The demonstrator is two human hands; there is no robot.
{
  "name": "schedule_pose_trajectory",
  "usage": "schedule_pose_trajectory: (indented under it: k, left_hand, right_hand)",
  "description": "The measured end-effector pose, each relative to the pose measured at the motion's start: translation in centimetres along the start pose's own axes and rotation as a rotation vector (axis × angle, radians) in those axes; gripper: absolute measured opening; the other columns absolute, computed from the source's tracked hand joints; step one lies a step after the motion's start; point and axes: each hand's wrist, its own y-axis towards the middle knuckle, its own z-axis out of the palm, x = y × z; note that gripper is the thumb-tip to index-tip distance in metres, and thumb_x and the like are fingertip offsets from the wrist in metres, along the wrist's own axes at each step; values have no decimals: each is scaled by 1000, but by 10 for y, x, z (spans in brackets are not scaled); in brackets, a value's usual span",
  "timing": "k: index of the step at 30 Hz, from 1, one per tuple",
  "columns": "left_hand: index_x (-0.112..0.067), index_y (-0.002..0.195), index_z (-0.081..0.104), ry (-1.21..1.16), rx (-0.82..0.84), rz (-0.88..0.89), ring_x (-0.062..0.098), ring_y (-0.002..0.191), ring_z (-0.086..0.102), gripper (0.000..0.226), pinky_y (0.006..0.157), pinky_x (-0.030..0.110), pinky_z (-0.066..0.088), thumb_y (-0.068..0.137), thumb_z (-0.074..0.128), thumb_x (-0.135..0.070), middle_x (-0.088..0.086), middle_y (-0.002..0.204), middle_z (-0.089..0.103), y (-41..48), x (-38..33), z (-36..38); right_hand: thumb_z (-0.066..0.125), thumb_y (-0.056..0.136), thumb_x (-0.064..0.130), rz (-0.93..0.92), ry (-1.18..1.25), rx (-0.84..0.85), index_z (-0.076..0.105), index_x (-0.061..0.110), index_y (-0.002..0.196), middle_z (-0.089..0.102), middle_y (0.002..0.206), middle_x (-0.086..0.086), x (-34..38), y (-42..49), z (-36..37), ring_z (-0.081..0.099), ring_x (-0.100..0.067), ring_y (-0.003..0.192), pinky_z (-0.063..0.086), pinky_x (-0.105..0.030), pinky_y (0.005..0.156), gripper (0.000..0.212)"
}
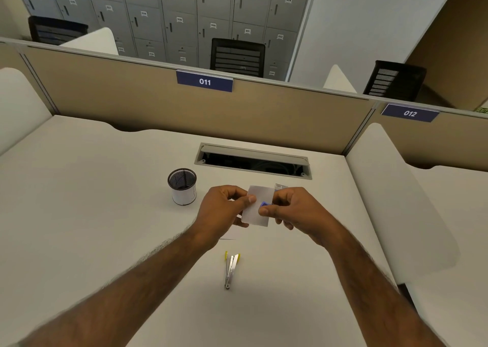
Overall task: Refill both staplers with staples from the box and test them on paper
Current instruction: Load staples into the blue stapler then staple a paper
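Paper first: the small white paper slip [257, 206] is held in the air above the pale table [105, 188], taut between two grips, likely so that it presents a flat edge for a test staple. The left hand [224, 209] pinches the slip's left edge between thumb and curled fingers. The right hand [293, 209] is curled round a small blue stapler [264, 204], whose blue tip lies over the slip's right edge. The slip's long axis runs away from the person, leaning slightly right at its far end. Most of the blue stapler is buried in the right grip, so its axis cannot be told; the visible tip points toward the left grip. Just beyond the right grip peeks a small staple box [280, 187]. Nearer the person than both grips, a yellow-and-metal stapler [231, 267] lies opened out on the table, hinge toward the person and arms fanned away, seemingly ready for loading. Left of the left grip stands a black mesh pen cup [182, 188].
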Motion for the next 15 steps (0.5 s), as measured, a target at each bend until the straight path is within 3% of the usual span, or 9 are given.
schedule_pose_trajectory:
  k: [15]
  left_hand:
    - [-2, 99, 69, 0, 18, 19, 19, 80, 71, 23, 67, 25, 63, 90, 70, -23, 6, 94, 72, 1, 1, -1]
  right_hand:
    - [74, 80, 37, -30, 77, -11, 63, 28, 87, 64, 87, 4, 0, 5, 5, 56, -17, 66, 47, -18, 58, 16]
